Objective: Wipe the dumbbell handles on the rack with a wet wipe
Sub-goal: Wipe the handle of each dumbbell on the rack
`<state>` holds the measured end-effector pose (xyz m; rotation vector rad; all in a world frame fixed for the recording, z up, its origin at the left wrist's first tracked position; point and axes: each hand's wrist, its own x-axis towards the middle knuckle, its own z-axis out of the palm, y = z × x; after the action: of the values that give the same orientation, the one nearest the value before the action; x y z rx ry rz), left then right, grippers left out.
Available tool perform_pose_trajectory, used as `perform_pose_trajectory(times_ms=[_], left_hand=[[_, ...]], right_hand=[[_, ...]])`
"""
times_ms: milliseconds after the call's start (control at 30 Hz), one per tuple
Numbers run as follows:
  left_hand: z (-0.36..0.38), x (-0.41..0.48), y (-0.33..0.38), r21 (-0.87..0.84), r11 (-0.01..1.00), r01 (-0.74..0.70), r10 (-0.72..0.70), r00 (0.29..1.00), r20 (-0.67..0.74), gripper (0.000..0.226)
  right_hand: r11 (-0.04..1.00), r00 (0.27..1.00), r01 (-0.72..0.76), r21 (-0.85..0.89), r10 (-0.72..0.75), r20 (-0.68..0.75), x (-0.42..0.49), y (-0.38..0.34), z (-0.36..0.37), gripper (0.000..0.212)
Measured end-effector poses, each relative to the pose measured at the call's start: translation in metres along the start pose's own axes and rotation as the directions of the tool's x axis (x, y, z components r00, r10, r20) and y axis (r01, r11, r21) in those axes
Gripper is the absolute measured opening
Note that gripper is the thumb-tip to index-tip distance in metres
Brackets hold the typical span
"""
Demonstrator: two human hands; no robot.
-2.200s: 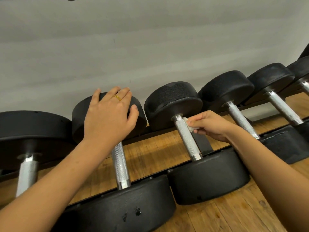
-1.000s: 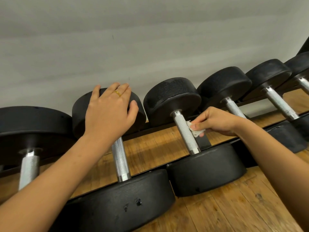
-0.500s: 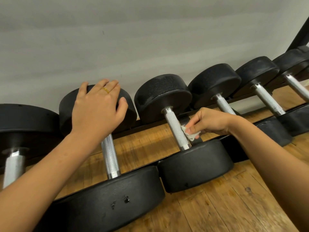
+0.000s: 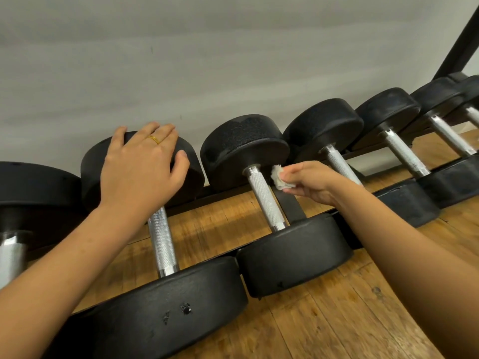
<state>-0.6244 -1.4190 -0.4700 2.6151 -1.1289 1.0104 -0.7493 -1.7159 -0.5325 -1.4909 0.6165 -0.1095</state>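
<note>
Several black dumbbells with knurled silver handles lie side by side on a low rack [image 4: 290, 203]. My right hand [image 4: 308, 181] pinches a crumpled white wet wipe [image 4: 278, 177] just to the right of the upper end of the third dumbbell's handle [image 4: 264, 198]; a narrow gap shows between wipe and handle. My left hand [image 4: 140, 167] rests flat, fingers spread, on the far head of the second dumbbell [image 4: 186, 177], covering the upper end of its handle [image 4: 162, 239].
A grey wall stands close behind the rack. Wooden floor [image 4: 324, 320] shows under and in front of the dumbbells. More dumbbells [image 4: 404, 151] continue to the right, where a black slanted post [image 4: 458, 45] rises. A larger dumbbell [image 4: 28, 193] lies at the far left.
My right hand slid the wipe down the third handle, then came back up near its far head and off to the right side. My left hand stayed on the second dumbbell's head.
</note>
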Motion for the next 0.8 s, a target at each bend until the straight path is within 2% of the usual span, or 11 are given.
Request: perform_pose_trajectory(times_ms=[33,100,333,533,633,700,800], left_hand=[[0.0,0.0,0.0,0.002,1.0,-0.002,0.002,1.0,-0.005,0.057],[0.001,0.001,-0.001,0.005,1.0,-0.008,0.008,1.0,-0.007,0.057],[0.002,0.001,-0.001,0.001,1.0,-0.006,0.006,1.0,0.003,0.058],[0.002,0.001,-0.002,0.002,1.0,-0.003,0.003,1.0,-0.003,0.057],[0.002,0.001,-0.001,0.0,1.0,-0.002,0.002,1.0,-0.009,0.057],[0.003,0.001,-0.001,0.003,1.0,-0.001,0.001,1.0,-0.012,0.056],[0.004,0.001,-0.002,0.0,1.0,-0.004,0.004,1.0,-0.015,0.056]], right_hand=[[0.998,1.0,-0.005,0.064,0.005,-0.009,0.005,-0.001,0.005,0.023],[0.993,0.998,-0.029,0.113,0.022,0.067,0.01,-0.003,0.017,0.019],[0.998,0.979,-0.039,0.053,0.027,0.202,-0.005,0.015,0.005,0.02],[0.99,0.989,0.129,-0.062,-0.124,0.077,-0.001,0.006,0.021,0.019],[0.99,0.984,0.054,-0.127,-0.03,0.177,-0.011,0.011,0.007,0.02],[0.965,0.962,-0.011,-0.262,0.082,0.26,-0.018,0.014,-0.005,0.019],[0.942,0.961,-0.022,-0.335,0.112,0.253,-0.016,0.014,-0.005,0.015]])
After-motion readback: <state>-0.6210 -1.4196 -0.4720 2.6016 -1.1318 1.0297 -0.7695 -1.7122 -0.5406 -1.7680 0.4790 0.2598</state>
